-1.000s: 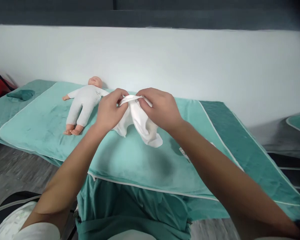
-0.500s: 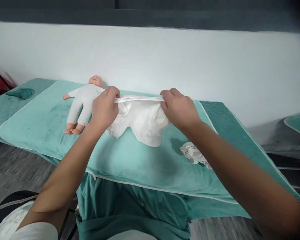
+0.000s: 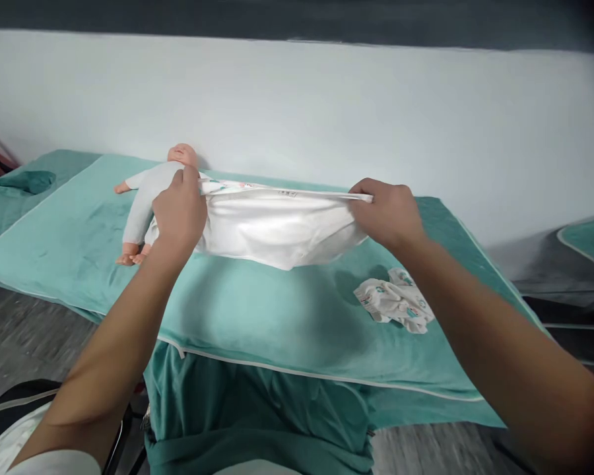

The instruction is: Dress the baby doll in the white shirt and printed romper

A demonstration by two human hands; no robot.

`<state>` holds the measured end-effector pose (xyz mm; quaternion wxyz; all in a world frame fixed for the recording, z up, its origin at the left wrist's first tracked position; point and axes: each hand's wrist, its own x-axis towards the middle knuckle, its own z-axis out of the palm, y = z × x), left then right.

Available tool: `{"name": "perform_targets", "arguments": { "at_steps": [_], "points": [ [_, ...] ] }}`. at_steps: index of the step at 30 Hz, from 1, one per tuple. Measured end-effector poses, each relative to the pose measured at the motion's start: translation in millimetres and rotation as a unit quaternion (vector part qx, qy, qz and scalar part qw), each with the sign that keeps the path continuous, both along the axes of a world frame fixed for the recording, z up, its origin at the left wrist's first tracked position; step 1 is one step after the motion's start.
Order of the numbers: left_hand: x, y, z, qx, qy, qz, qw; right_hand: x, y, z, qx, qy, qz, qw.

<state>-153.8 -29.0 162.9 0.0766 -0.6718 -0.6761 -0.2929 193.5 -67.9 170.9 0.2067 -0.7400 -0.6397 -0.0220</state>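
A white diaper (image 3: pixel 277 224) is stretched wide in the air above a teal mat (image 3: pixel 257 310). My left hand (image 3: pixel 181 211) pinches its left end, fingers closed. My right hand (image 3: pixel 389 212) is closed on its right end. A baby doll (image 3: pixel 146 191) in a white suit lies on its back on the mat, just behind and left of my left hand, partly hidden by it. A crumpled white printed cloth (image 3: pixel 396 302) lies on the mat below my right forearm.
A white wall (image 3: pixel 327 112) runs close behind the mat. A folded dark green cloth (image 3: pixel 24 181) lies at the far left. Teal fabric (image 3: pixel 257 415) hangs over the near edge, with grey floor (image 3: pixel 24 330) to the left.
My hands have moved apart, left hand leftward and right hand rightward, pulling the bunched diaper out into a wide band. The crumpled printed cloth has come into view below my right arm.
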Motion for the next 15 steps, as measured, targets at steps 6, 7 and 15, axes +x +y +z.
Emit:
{"name": "perform_targets", "arguments": {
  "at_steps": [6,7,15],
  "points": [
    [16,27,-16.1,-0.131,0.117,0.032,0.984,9,41,-23.2,-0.195,-0.067,0.028,0.978],
    [21,31,-26.8,-0.152,0.13,0.03,0.979,5,45,-32.4,-0.207,-0.077,0.018,0.975],
    [82,19,-126.4,-0.178,0.165,-0.2,0.949,-84,27,-146.3,-0.051,-0.024,0.18,0.982]
  ]
}}
